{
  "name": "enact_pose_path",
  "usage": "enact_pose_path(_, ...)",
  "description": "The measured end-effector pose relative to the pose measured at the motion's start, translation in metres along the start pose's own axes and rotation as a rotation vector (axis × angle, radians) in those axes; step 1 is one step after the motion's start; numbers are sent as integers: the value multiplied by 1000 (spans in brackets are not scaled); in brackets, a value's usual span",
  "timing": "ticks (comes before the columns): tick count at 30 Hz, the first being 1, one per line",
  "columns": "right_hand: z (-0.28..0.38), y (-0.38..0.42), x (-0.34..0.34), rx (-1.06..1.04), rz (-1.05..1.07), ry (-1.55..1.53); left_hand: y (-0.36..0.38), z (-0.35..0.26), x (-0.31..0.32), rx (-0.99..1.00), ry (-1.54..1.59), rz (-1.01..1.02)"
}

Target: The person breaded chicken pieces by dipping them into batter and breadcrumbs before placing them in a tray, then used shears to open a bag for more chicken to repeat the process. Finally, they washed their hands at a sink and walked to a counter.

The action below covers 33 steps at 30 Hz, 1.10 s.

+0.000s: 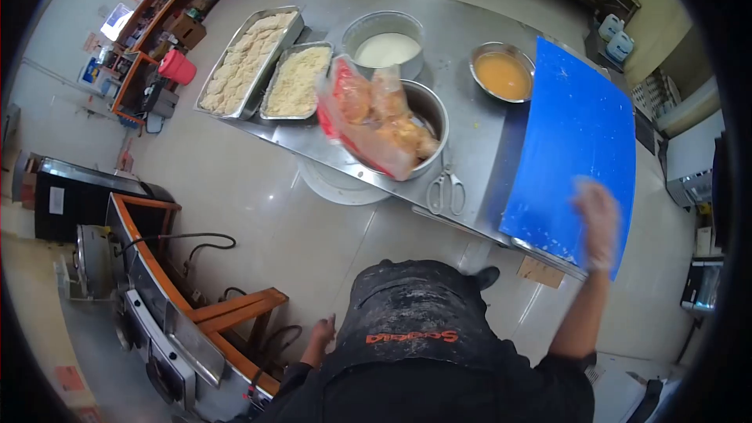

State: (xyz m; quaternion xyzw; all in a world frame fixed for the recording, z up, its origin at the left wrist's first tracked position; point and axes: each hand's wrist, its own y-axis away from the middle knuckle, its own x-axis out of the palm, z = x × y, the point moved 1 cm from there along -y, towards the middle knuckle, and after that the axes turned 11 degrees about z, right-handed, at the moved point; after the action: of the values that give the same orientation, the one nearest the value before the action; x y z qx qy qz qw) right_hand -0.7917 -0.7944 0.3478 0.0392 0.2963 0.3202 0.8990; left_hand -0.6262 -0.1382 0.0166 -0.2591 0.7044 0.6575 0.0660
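My left hand (321, 334) hangs low beside the dark apron, a finger stretched out and nothing visible in it. Over the near part of a blue board (576, 133), my right hand (597, 215) wears a clear glove; motion blur hides its finger shape and any contact. A red and clear plastic bag (352, 121) with pieces that look like raw meat lies across a metal pot (441, 121). Close to that pot's near right side are scissors (446, 192) on the steel table (470, 141).
Behind the bag stands a pot of white liquid (388, 49). A bowl of orange liquid (501, 76) sits left of the board. Farther left are a large tray of floured pieces (251, 63) and a smaller crumb tray (298, 81). An orange-framed bench (243, 309) stands at lower left.
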Motion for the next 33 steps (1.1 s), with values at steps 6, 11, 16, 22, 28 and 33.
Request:
enact_pose_path(6, 27, -36, 235, -263, 208, 691, -18, -159, -204, 592, 527, -382)
enact_pose_path(11, 86, -85, 238, -211, -74, 223, 43, -360, -348, 1059, 45, -676)
enact_pose_path(16, 186, -193, 313, -314, 154, 427, 65, -499, -374, 1163, 58, -450)
enact_pose_path(22, 193, -242, 339, -606, 385, 668, 107, -548, -376, 1215, -135, -280)
enact_pose_path(28, 272, -149, 210, -750, 511, 288, 149, -598, -376, 1666, -376, -98)
enact_pose_path(33, 226, -139, 218, -456, 438, 37, 122, -658, -344, 1679, -571, 301)
